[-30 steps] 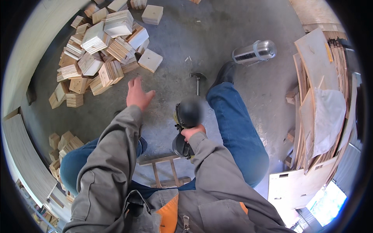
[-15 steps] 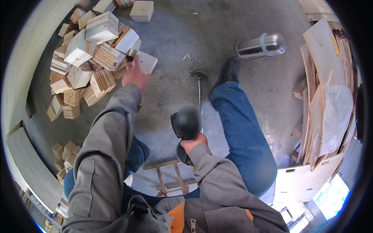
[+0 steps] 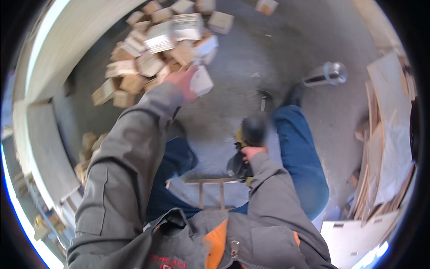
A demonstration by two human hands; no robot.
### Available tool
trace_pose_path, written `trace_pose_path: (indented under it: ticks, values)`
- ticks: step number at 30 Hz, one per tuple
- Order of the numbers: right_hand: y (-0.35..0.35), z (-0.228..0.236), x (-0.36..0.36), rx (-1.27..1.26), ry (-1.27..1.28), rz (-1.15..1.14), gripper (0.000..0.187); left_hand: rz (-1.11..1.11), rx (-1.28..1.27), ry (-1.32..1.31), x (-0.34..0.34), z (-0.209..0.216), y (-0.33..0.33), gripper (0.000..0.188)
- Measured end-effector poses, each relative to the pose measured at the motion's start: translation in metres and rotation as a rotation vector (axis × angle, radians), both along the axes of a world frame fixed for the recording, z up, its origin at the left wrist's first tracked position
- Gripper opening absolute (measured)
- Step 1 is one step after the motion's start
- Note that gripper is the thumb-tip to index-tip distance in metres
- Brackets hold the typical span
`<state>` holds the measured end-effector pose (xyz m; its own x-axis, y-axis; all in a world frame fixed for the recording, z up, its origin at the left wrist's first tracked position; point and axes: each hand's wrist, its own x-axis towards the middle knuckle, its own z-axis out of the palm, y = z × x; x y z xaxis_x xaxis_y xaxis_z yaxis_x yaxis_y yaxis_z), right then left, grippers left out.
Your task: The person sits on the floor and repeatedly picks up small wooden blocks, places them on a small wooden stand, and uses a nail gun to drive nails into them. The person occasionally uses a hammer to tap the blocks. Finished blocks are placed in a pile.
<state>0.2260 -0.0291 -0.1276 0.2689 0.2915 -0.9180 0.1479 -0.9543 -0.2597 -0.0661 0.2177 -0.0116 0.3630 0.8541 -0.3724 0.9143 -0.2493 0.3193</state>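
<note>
Nearest, I see the slatted wooden frame (image 3: 210, 181), then my right hand (image 3: 254, 153), fingers wrapped around the grip of a black-and-yellow tool (image 3: 254, 129) with a smooth, rounded dome. Past it, steel-looking hammer (image 3: 264, 96) on scuffed grey concrete floor (image 3: 233, 107). My left hand (image 3: 182, 83) has fingers clamped on a pale, flat-faced wood block (image 3: 202, 81) at the near edge of the block pile (image 3: 150, 62). Progress, my guess: pickup just made, block well apart from tool; plenty left, heaped loosely, edges striped like plywood, blurry. Farther right, shiny cylindrical metal flask (image 3: 326, 74); beyond the pile, one loose block (image 3: 267, 6).
</note>
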Motion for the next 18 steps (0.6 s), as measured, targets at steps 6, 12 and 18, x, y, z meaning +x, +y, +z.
trace_pose_path:
  ticks: [6, 12, 18]
  values:
    - [0.003, 0.003, 0.006, 0.169, 0.034, -0.062, 0.026, 0.068, 0.229, 0.212, -0.105, 0.13, 0.005, 0.069]
    - [0.008, -0.011, 0.013, 0.173, -0.021, 0.001, 0.021, 0.462, 0.299, 0.176, -0.235, 0.164, -0.134, 0.074]
    - [0.002, 0.007, -0.002, 0.126, 0.013, 0.025, 0.018, 0.953, 0.087, -0.064, -0.293, 0.098, -0.393, 0.073]
